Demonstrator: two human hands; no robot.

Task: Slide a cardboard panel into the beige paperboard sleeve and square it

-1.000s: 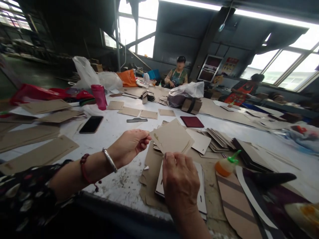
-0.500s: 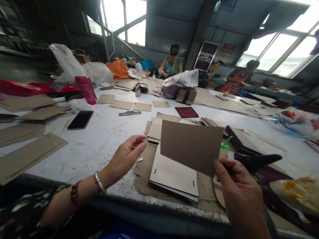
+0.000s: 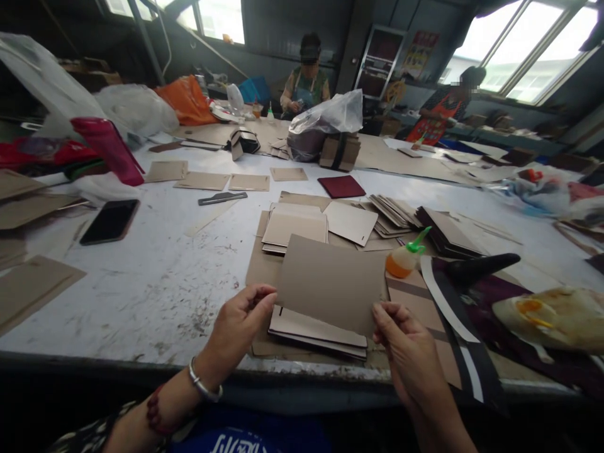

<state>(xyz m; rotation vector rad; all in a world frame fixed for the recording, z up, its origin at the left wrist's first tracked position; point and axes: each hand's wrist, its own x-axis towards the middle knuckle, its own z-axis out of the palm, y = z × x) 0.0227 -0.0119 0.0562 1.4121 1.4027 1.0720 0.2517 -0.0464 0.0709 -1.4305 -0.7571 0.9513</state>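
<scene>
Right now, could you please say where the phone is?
At left in the head view, the phone lies beyond the left hand, nearer than the pink bottle.

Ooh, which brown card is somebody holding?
The plain brown card tilted over the nearest stack, its edge pinched by the right hand; the other cards lie unheld.

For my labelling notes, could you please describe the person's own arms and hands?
The left hand is ungloved, with a silvery bangle at the wrist, a dark red beaded bracelet above it, and a dark, pale-patterned sleeve further up. The right hand is ungloved too, with no sleeve or jewellery in view.
</scene>
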